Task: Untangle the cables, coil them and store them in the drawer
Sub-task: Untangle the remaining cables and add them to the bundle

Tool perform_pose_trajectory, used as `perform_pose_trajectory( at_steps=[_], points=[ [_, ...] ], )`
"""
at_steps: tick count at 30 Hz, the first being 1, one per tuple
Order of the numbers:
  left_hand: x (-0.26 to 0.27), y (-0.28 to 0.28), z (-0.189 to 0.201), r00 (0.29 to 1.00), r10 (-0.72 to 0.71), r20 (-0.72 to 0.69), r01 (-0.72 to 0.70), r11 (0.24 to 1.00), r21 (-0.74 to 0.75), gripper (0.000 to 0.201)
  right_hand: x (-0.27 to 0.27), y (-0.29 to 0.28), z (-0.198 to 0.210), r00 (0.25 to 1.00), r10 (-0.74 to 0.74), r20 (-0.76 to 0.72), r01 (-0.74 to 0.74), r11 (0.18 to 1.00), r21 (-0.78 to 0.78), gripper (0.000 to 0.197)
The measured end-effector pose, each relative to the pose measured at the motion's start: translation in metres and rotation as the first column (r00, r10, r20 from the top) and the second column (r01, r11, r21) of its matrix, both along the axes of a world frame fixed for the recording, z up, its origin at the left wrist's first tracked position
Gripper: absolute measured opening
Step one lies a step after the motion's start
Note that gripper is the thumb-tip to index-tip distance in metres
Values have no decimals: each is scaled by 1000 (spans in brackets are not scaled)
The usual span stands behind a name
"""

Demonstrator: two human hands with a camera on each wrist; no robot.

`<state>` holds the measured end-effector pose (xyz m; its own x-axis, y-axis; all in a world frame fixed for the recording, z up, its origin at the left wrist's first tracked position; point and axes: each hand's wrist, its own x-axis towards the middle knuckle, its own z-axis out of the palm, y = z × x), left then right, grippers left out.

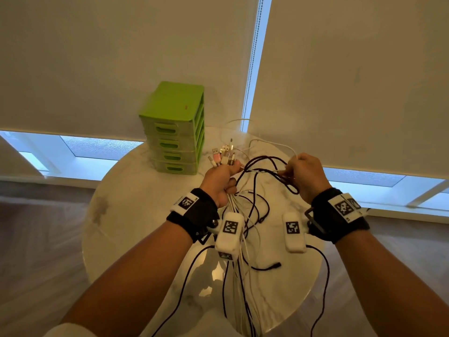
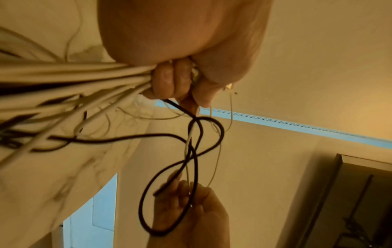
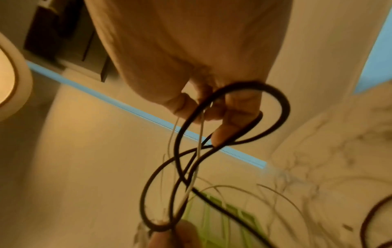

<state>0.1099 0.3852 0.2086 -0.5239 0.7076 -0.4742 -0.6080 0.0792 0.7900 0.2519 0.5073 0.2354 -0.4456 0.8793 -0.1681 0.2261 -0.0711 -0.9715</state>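
My left hand (image 1: 222, 177) grips a bundle of white cables (image 1: 232, 207) above the round marble table (image 1: 136, 215); their USB plugs (image 1: 223, 154) stick up past my fist. In the left wrist view the fingers (image 2: 169, 80) curl round the white cables (image 2: 74, 75). My right hand (image 1: 303, 175) pinches a looped black cable (image 1: 264, 166) and a thin white strand. The right wrist view shows the black cable (image 3: 275, 104) looped round my fingers (image 3: 224, 132) in a figure-eight. A green drawer unit (image 1: 175, 132) stands behind my left hand, all drawers closed.
Loose black and white cable ends (image 1: 264, 266) trail over the table and hang off its near edge. More white cable (image 1: 269, 143) lies at the back by the roller blinds (image 1: 340, 81). The wooden floor (image 1: 36, 239) surrounds the table.
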Motion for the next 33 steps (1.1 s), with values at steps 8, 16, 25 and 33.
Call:
perform_pose_trajectory(
  at_steps=[8, 16, 25, 33],
  points=[
    [3, 0, 0, 988, 102, -118, -116, 987, -113, 20, -9, 2, 12, 915, -243, -323, 152, 947, -283, 24],
    [-24, -15, -12, 947, 284, -150, -308, 936, -172, 14, -1, 7, 15, 880, -62, -472, -169, 887, -430, 22],
    [-48, -36, -25, 894, 428, -137, -448, 871, -203, 19, 18, 35, 8, 861, -175, -477, -33, 917, -397, 25],
    [-51, -36, -30, 781, 598, -178, -623, 766, -158, 11, 28, 39, 11, 779, -263, -569, 0, 908, -420, 34]
  ],
)
